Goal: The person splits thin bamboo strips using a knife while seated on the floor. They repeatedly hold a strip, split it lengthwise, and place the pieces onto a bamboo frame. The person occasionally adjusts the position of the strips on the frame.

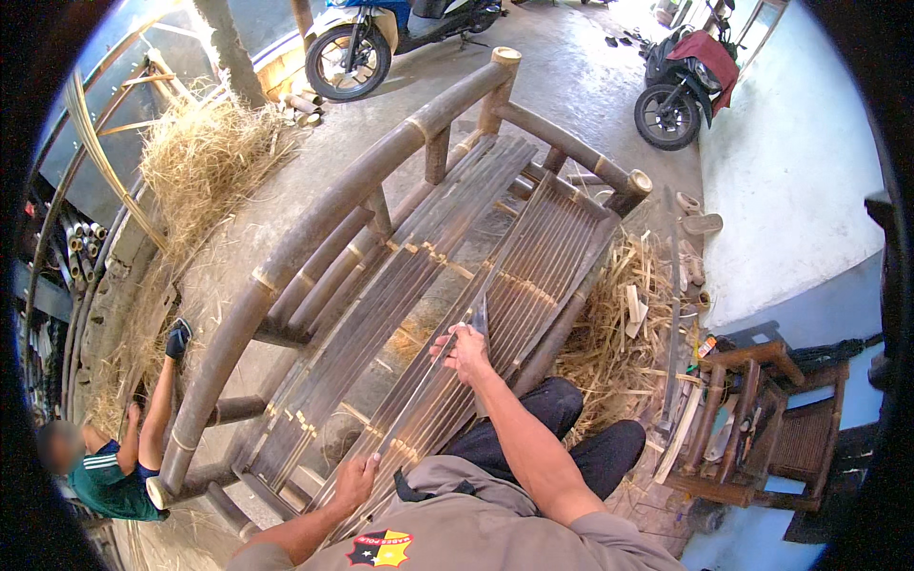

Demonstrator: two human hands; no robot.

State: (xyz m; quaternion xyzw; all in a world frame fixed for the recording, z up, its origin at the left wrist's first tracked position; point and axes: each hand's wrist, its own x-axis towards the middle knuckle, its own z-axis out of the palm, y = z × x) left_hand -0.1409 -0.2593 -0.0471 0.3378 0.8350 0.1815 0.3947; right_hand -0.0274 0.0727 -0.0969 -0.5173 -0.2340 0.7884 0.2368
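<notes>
In front of me is a bamboo bench [347,195] of dark poles, its seat made of long thin slats with a wide gap along the middle. My left hand [355,481] is closed round the near end of a long dark bamboo strip [411,411] that slants over the seat slats. Farther along that strip, my right hand [464,352] is closed on it, with thumb and fingers pinched together. A grey, blade-like piece [480,312] stands out just above the right hand; I cannot make out whether the hand holds it.
Bamboo shavings [619,319] lie heaped right of the bench, with more [195,162] at the far left. A small wooden stand [728,428] holding tools is at my right. Another person [119,476] sits at the left. Two motorbikes [348,62] [671,114] stand beyond.
</notes>
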